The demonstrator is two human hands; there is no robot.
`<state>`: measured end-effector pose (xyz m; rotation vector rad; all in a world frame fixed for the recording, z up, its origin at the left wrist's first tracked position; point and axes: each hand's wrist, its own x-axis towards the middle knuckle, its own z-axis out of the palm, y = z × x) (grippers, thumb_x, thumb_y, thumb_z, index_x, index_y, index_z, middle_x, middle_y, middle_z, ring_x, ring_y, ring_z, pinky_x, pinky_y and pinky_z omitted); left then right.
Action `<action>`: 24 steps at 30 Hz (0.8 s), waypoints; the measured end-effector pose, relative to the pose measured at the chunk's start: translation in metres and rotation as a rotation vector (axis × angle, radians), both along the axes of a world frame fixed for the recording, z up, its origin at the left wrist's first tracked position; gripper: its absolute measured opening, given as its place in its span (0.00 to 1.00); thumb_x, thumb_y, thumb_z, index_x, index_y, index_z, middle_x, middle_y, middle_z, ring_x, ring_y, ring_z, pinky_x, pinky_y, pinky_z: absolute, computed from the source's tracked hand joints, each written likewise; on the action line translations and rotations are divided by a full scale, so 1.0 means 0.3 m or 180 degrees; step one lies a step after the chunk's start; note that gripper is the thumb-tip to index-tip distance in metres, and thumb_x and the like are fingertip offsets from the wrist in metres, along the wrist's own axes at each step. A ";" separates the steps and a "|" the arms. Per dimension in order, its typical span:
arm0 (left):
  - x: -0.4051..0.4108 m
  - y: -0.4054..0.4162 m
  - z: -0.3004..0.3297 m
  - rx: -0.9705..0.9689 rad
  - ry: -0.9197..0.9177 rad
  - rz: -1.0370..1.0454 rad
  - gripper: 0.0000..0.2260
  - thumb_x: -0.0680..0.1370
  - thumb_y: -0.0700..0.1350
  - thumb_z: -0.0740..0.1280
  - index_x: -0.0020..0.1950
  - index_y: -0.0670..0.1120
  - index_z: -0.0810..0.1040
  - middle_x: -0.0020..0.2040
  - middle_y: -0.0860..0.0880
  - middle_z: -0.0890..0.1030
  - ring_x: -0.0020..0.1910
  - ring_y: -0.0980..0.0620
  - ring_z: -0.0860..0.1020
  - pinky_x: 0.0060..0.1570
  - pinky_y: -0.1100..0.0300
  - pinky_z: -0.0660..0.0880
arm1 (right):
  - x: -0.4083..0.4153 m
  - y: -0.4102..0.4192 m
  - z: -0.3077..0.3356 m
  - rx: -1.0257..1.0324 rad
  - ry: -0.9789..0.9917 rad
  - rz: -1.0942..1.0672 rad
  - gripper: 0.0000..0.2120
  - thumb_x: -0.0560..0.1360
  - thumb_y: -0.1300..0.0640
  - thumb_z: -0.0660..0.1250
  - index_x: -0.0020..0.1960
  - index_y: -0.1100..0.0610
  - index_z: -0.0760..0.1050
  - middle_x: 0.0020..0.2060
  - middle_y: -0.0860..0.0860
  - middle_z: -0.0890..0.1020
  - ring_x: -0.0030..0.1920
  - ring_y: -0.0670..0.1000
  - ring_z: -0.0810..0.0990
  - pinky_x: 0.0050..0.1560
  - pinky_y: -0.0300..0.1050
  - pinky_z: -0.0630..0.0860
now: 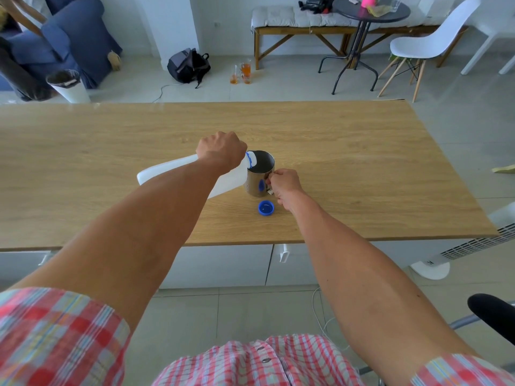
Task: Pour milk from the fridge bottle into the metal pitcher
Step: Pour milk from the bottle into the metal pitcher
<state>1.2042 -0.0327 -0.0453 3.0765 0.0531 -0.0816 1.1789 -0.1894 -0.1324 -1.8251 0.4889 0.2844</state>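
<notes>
**Two hands on, milk bottle tipped over the pitcher**

Left hand wraps the white bottle near its neck, spout just beyond the knuckles over the metal pitcher. Right hand pinches the handle, steadying it. Smooth, sloshing plastic likely shifts weight; grip high. Blue cap lies beside.

Desk: wooden top, cabinet fronts beneath.
Bin: white, past the far left corner.
Backpack: on the floor beyond the far edge.
Glasses: amber liquid, beside the backpack.
Bench: cushioned, by the wall.
Round table: dark.
Chair: white.
</notes>
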 end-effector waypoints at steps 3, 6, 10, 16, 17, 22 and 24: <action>0.003 0.001 0.004 -0.0021 0.0018 0.0002 0.11 0.81 0.45 0.57 0.45 0.43 0.75 0.39 0.44 0.75 0.42 0.42 0.77 0.43 0.51 0.72 | 0.002 0.002 -0.005 -0.0021 0.0000 0.0008 0.11 0.82 0.64 0.59 0.50 0.63 0.81 0.38 0.55 0.77 0.30 0.48 0.68 0.28 0.42 0.64; 0.005 0.000 0.006 -0.0027 0.0034 0.0000 0.10 0.80 0.45 0.56 0.45 0.43 0.75 0.38 0.45 0.74 0.42 0.42 0.76 0.43 0.51 0.72 | 0.004 0.003 -0.007 -0.0034 -0.0005 0.0010 0.11 0.81 0.64 0.59 0.48 0.62 0.80 0.38 0.55 0.77 0.30 0.48 0.67 0.27 0.43 0.63; 0.007 0.001 0.005 0.0004 0.0037 -0.0033 0.10 0.81 0.45 0.56 0.45 0.43 0.75 0.38 0.45 0.74 0.42 0.42 0.76 0.43 0.51 0.72 | 0.005 0.003 -0.007 0.0000 -0.0022 0.0016 0.10 0.81 0.65 0.59 0.47 0.61 0.79 0.37 0.55 0.75 0.29 0.48 0.66 0.28 0.43 0.62; 0.008 0.001 0.004 0.0019 0.0037 -0.0027 0.11 0.81 0.45 0.56 0.46 0.43 0.76 0.39 0.44 0.74 0.41 0.42 0.77 0.42 0.51 0.72 | 0.006 0.002 -0.011 -0.0016 -0.0004 -0.0004 0.12 0.81 0.64 0.59 0.52 0.66 0.81 0.36 0.55 0.76 0.30 0.48 0.67 0.28 0.43 0.63; 0.009 0.001 0.005 0.0015 0.0039 -0.0031 0.11 0.81 0.45 0.56 0.46 0.43 0.76 0.39 0.45 0.74 0.42 0.42 0.77 0.43 0.51 0.72 | 0.005 0.003 -0.009 -0.0016 -0.0008 0.0000 0.12 0.81 0.64 0.59 0.51 0.66 0.81 0.35 0.54 0.75 0.30 0.48 0.67 0.28 0.43 0.63; 0.008 0.000 0.007 0.0000 0.0062 -0.0016 0.11 0.81 0.45 0.56 0.45 0.43 0.75 0.38 0.45 0.74 0.41 0.42 0.76 0.43 0.51 0.72 | 0.002 0.003 -0.004 0.0021 -0.0034 0.0011 0.10 0.81 0.64 0.59 0.47 0.61 0.79 0.36 0.55 0.75 0.29 0.48 0.65 0.28 0.43 0.62; 0.008 -0.001 0.007 -0.0002 0.0065 -0.0001 0.11 0.80 0.45 0.56 0.44 0.43 0.75 0.38 0.45 0.74 0.39 0.43 0.75 0.42 0.52 0.72 | 0.002 0.002 -0.002 0.0031 -0.0035 0.0011 0.10 0.81 0.63 0.60 0.46 0.60 0.79 0.35 0.54 0.74 0.29 0.48 0.65 0.28 0.42 0.62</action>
